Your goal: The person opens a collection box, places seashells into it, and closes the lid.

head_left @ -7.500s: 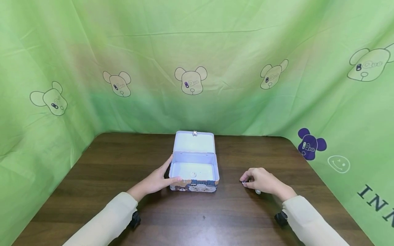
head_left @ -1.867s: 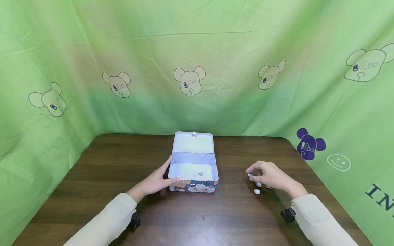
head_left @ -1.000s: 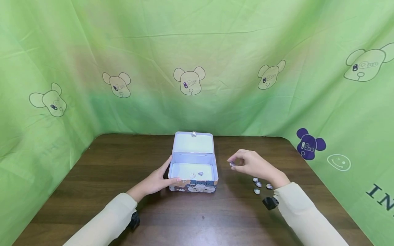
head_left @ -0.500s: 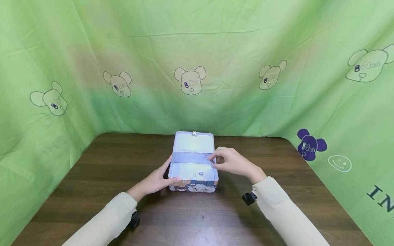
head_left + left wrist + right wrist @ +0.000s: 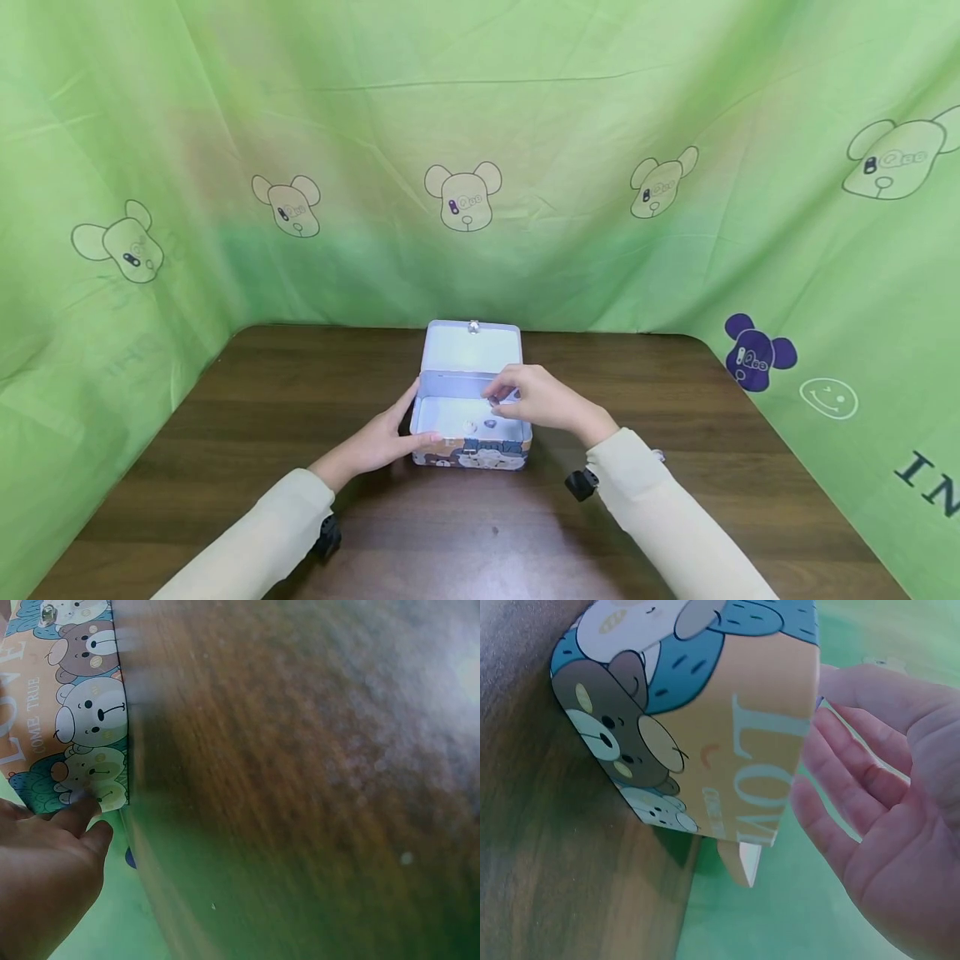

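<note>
An open tin box [image 5: 480,455] with printed bears stands mid-table, its pale lid [image 5: 472,346] tipped back. The left hand [image 5: 378,440] rests against its left end, fingers along the side and thumb laid straight on the front rim. Over the box opening, the right hand [image 5: 543,400] pinches a small grey-white shell-like piece [image 5: 493,402] between thumb and fingertips. Two similar pieces lie inside, a whitish one [image 5: 469,427] and a greyer one [image 5: 490,423]. In the right wrist view the box wall [image 5: 727,735] hides the fingertips.
Another small whitish piece [image 5: 658,455] shows on the wooden table [image 5: 360,533] just beyond the right sleeve [image 5: 637,479]; the forearm covers the spot where several others lay. A green printed curtain [image 5: 360,275] hangs around the back and sides.
The right hand picked up a piece from the group at the right and carried it left over the box. One more piece lies inside than at first. The left hand stays put.
</note>
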`<state>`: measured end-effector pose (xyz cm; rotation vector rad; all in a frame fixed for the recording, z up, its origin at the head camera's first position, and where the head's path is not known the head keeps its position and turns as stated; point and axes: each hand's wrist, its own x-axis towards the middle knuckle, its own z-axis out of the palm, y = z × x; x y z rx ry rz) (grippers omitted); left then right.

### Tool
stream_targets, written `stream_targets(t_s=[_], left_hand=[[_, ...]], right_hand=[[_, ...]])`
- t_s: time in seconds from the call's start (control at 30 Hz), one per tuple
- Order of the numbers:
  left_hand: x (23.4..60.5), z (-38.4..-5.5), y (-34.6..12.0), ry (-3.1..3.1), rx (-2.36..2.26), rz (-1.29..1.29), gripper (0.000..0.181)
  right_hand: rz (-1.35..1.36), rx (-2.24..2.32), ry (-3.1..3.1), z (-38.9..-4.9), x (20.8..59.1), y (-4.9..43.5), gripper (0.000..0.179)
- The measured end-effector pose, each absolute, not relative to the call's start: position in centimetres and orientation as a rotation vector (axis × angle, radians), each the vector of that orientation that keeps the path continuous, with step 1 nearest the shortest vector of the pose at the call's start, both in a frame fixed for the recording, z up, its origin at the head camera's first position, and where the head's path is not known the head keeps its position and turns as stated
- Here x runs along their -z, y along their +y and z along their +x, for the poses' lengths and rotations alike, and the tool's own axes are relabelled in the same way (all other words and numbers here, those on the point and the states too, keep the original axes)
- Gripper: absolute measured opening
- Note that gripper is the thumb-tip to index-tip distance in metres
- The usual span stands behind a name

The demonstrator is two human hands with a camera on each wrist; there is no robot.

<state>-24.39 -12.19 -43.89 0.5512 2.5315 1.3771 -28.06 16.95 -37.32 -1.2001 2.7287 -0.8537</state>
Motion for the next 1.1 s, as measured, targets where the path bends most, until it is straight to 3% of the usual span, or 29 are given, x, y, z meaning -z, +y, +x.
stream_targets(t_s=[0.57,1.1], left_hand=[[43.5,-24.3,-12.3,2.514,-1.375,0.535,0.102],[43.2,-24.2,-12.2,2.512,-1.379,0.536,0.102]], right_hand=[[-1.211,0.721,2.741,-27.7,37.8,16.4,0.023],[-1.201,0.734,2.781,-26.9,36.7,19.2,0.021]])
